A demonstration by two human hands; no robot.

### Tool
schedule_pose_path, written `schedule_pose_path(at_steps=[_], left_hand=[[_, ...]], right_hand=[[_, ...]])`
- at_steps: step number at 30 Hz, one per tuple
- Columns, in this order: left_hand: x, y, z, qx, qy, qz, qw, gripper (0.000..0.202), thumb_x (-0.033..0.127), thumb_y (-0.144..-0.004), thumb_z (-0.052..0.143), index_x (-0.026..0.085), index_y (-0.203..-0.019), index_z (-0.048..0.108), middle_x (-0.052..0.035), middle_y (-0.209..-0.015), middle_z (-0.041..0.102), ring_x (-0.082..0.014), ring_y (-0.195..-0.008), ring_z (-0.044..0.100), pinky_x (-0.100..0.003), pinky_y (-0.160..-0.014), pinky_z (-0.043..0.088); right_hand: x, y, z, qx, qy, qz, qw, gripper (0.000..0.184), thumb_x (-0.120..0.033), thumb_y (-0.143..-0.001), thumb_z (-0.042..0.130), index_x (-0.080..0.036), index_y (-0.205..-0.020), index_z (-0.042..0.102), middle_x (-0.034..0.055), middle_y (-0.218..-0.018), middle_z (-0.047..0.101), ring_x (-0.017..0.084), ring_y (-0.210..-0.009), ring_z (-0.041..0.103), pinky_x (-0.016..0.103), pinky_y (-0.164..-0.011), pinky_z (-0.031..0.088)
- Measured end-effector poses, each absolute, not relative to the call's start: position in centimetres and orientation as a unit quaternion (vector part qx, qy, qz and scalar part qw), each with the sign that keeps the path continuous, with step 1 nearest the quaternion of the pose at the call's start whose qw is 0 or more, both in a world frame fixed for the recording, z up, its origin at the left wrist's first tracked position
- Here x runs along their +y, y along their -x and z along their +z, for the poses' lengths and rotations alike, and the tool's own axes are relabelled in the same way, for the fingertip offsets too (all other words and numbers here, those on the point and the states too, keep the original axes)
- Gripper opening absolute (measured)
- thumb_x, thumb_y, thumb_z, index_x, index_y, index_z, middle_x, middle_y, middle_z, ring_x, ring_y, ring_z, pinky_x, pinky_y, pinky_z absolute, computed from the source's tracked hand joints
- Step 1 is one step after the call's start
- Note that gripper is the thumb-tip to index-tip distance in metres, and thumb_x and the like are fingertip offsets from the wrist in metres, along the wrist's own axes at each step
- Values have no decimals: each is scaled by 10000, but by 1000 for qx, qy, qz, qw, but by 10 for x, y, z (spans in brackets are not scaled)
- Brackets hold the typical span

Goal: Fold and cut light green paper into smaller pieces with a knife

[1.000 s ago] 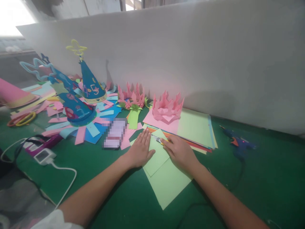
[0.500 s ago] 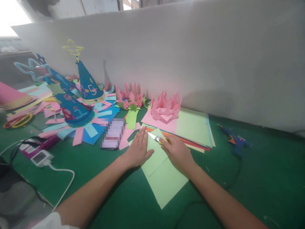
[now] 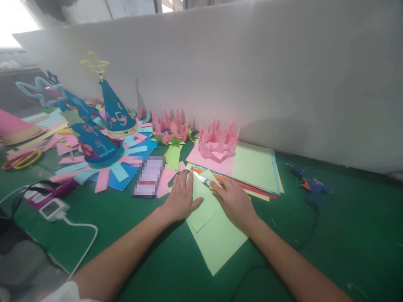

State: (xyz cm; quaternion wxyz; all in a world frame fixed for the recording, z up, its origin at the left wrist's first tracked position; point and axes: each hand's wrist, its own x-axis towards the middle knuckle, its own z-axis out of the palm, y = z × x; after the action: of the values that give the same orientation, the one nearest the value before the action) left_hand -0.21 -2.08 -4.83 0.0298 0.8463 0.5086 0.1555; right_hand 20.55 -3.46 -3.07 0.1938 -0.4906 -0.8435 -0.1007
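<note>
My left hand [image 3: 181, 195] lies flat on the light green paper [image 3: 203, 214], its fingers stretched out and the index a little apart. The paper is folded partly over itself and spreads diagonally on the green table. In my right hand [image 3: 234, 201] is a utility knife [image 3: 203, 179] with a yellow handle. Its blade points up and left, close to my left index fingertip, near the upper edge of the paper. Whether the blade is cutting I cannot tell. My right fingers cover most of the handle.
Behind the hands, a pink paper crown [image 3: 218, 142] stands on stacked coloured sheets [image 3: 256, 167]. A phone [image 3: 148, 177] and blue cone hats [image 3: 115, 109] are on the left, near a white charger [image 3: 54, 209] with its cable. A blue glue gun [image 3: 311, 183] lies at right.
The knife tip has shifted slightly up and left. My left index finger has moved away from the other fingers, toward the blade. The paper appears unmoved.
</note>
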Motion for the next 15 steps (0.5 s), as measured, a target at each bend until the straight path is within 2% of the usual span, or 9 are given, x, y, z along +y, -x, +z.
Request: schedule_pose_path(at_steps=[4,9,12,15], left_hand=[[-20,2,-46,504,-850,147,39,765,479,-852,462,43,-1393,141,-292,-1376,325,-414,-1335,255,-599,-1048,229],[-21,2,-43,508,-845,158,52,704,473,-831,498,97,-1353,214,-257,-1345,347,-396,-1311,284,-602,-1044,231],[-22,2,-41,507,-842,173,66,689,447,-824,519,122,-1352,220,-241,-1338,341,-383,-1301,288,-599,-1031,250],[-22,2,-39,514,-836,174,82,690,419,-804,561,97,-1338,265,-239,-1305,354,-377,-1262,327,-565,-1019,289]], right_hand=[[-35,-216,-24,-820,525,-100,202,338,-264,-943,417,-148,-1221,570,121,-936,581,225,-807,484,327,-663,388],[-30,-234,-18,-791,565,-148,183,327,-209,-917,436,-161,-1200,592,113,-877,578,221,-734,457,337,-616,333],[-26,-239,-17,-772,586,-170,178,301,-173,-889,466,-172,-1147,620,129,-955,589,228,-764,468,341,-621,322],[-27,-237,-17,-770,581,-180,194,302,-174,-894,457,-167,-1157,606,149,-1073,580,258,-870,478,368,-691,352]])
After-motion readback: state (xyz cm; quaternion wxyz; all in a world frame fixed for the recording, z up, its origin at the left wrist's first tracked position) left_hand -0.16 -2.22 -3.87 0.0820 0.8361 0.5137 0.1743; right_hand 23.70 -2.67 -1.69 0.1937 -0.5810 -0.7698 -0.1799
